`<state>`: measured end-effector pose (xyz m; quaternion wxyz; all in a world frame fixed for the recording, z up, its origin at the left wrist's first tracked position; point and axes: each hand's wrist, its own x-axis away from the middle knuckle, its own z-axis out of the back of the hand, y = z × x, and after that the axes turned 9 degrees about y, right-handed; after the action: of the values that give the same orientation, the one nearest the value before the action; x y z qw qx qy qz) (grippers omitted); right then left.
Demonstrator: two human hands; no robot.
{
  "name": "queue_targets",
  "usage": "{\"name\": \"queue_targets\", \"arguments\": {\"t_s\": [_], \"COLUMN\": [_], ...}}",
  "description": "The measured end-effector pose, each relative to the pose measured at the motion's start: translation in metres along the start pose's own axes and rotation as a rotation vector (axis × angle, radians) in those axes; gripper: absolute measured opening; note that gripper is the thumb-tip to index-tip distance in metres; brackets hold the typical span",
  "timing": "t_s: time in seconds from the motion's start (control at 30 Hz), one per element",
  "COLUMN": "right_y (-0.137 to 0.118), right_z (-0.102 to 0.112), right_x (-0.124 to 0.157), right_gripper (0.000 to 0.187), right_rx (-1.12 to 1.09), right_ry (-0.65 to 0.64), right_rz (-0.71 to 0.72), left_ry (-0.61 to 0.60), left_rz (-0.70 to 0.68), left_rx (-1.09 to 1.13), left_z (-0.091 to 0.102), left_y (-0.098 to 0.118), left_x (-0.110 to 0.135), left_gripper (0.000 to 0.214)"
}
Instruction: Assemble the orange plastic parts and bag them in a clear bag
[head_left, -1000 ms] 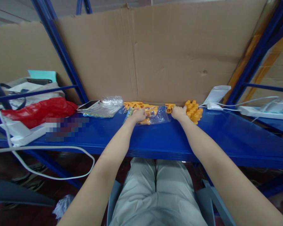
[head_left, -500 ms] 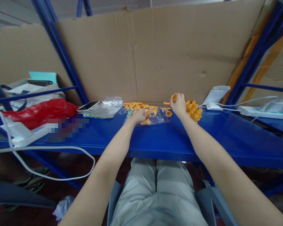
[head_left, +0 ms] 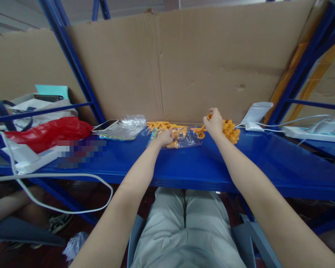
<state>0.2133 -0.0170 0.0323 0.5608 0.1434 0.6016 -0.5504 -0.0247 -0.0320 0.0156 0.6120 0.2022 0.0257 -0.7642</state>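
My left hand (head_left: 164, 137) is closed on a clear plastic bag (head_left: 184, 137) of orange plastic pieces, pinning it on the blue shelf (head_left: 184, 163). My right hand (head_left: 213, 123) is raised a little above the shelf, its fingers closed round a small orange piece (head_left: 209, 116). Just right of that hand lies a stack of joined orange pieces (head_left: 230, 131). More loose orange pieces (head_left: 159, 125) lie behind the bag against the cardboard wall (head_left: 184, 67).
A phone (head_left: 104, 125) and crumpled clear bags (head_left: 128, 124) lie left of the bag. Farther left are a red bag (head_left: 44, 132) and white boxes. A white pouch (head_left: 257, 111), cables and a power strip (head_left: 309, 132) sit right. Someone's legs show at lower left.
My right hand lifted an orange piece from beside the bag and carried it up and slightly right, over the orange stack. My left hand stayed on the bag.
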Motion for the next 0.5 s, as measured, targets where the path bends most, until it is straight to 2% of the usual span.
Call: {"name": "queue_targets", "arguments": {"t_s": [0.13, 0.3, 0.4, 0.5], "right_y": [0.004, -0.002, -0.008, -0.009], "right_z": [0.003, 0.017, 0.023, 0.022], "right_x": [-0.008, -0.016, -0.016, -0.011], "right_gripper": [0.037, 0.037, 0.039, 0.041], "right_rx": [-0.004, 0.029, 0.087, 0.154], "right_ry": [0.046, 0.054, -0.029, -0.187], "right_rz": [0.042, 0.062, 0.064, 0.062], "left_ry": [0.008, 0.008, 0.006, 0.008], "left_rz": [0.008, 0.012, 0.007, 0.005], "left_rx": [0.010, 0.023, 0.020, 0.016], "left_z": [0.000, 0.002, 0.003, 0.003], "left_y": [0.000, 0.002, 0.002, 0.001], "left_x": [0.001, 0.002, 0.003, 0.003], "left_gripper": [0.021, 0.021, 0.021, 0.020]}}
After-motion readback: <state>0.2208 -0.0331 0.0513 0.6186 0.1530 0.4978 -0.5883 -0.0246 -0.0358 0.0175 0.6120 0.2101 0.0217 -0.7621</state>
